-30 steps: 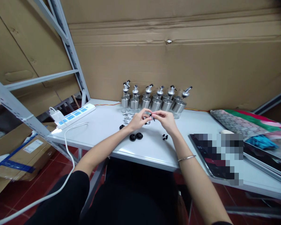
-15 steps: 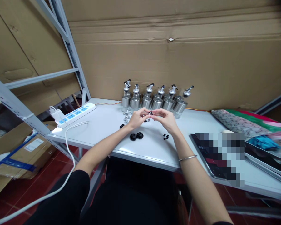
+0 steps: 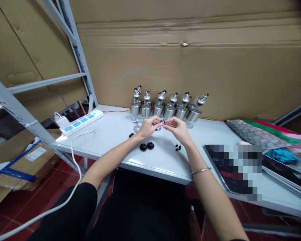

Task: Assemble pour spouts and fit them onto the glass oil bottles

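Observation:
My left hand [image 3: 148, 128] and my right hand [image 3: 177, 129] meet fingertip to fingertip over the table. Pinched between them is a small black part [image 3: 163, 122] with a pale bit on it, too small to make out fully. Silver pourer spouts [image 3: 136, 126] lie behind my left hand, partly hidden by it. Ridged black rubber stoppers [image 3: 143, 147] rest on the table below my left wrist. Several tiny black pieces [image 3: 178, 147] sit to the left of my right forearm.
Glass and steel oil bottles [image 3: 169, 111] with pourers stand along the cardboard wall [image 3: 145, 63]. A white power strip [image 3: 81, 122] with its cable is on the left. On the right are a tablet-like black device [image 3: 217, 170], partly blurred out, and a patterned cushion-like bundle [image 3: 256, 132].
The fingertips have shifted slightly around the small black part, which is now tilted differently and shows a pale side. The whole view has moved a little.

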Motion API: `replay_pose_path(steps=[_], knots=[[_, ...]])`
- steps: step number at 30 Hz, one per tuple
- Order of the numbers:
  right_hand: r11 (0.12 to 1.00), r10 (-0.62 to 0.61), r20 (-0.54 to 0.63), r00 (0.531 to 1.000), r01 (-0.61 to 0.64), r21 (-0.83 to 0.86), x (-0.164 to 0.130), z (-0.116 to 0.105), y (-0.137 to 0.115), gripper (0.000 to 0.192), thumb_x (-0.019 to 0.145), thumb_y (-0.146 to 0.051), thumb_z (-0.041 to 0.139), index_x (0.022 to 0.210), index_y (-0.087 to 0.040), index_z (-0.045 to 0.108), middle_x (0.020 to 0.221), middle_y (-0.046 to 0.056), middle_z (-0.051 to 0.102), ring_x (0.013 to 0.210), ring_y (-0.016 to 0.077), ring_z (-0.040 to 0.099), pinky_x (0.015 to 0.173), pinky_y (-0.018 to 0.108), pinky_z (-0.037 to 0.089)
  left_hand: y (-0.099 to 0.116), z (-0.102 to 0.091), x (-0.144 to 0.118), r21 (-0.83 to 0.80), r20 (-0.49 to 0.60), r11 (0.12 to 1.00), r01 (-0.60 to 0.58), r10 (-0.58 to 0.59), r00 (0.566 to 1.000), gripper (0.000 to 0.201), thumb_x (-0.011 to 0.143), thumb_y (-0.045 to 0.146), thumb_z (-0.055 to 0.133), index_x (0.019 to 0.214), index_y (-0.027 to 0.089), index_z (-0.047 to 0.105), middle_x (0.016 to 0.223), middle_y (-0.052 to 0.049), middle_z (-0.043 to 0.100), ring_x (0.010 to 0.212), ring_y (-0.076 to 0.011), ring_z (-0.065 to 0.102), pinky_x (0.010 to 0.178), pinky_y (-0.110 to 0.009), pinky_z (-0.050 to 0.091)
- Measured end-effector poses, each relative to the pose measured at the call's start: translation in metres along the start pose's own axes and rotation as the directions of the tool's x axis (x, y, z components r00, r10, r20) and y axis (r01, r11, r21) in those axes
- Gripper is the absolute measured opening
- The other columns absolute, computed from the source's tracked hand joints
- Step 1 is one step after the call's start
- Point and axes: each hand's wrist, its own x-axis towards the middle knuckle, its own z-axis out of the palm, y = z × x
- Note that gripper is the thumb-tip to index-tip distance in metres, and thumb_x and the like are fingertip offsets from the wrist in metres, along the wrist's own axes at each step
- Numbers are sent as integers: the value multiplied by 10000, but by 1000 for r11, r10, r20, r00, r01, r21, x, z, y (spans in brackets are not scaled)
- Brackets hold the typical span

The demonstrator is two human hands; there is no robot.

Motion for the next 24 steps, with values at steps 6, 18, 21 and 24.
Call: replay_pose_path(steps=[6,18,21,24], knots=[[999,5,18,1000,-4,-33,0,0,0,341,551,-459,791,652,-183,617,683,23,646,654,166,585,658,330,484,-7,-5,7,-90,-56,995,44,-49,997,227,775,285,681,911,128,593,792,-62,726,712,-160,685,685,-259,508],[998,-50,-6,999,50,-28,0,2,1,367,606,-489,755,785,-198,623,744,30,658,715,177,617,678,336,519,-7,-2,8,-287,-25,953,99,-111,993,337,699,366,745,869,125,581,723,-39,710,629,-150,677,623,-246,515],[996,-66,-4,998,66,-54,-1,2,2,364,622,-517,739,747,-196,622,742,41,670,710,190,631,686,360,531,-6,-2,8,-311,-30,944,114,-129,991,349,675,367,760,852,124,582,696,-29,705,602,-138,668,603,-232,509],[991,-87,-16,996,85,-101,-2,4,0,377,637,-534,723,760,-193,620,752,50,672,714,201,634,688,375,531,-5,0,8,-321,-53,938,131,-156,986,363,658,381,767,826,130,566,650,-14,691,556,-126,649,542,-211,493]])
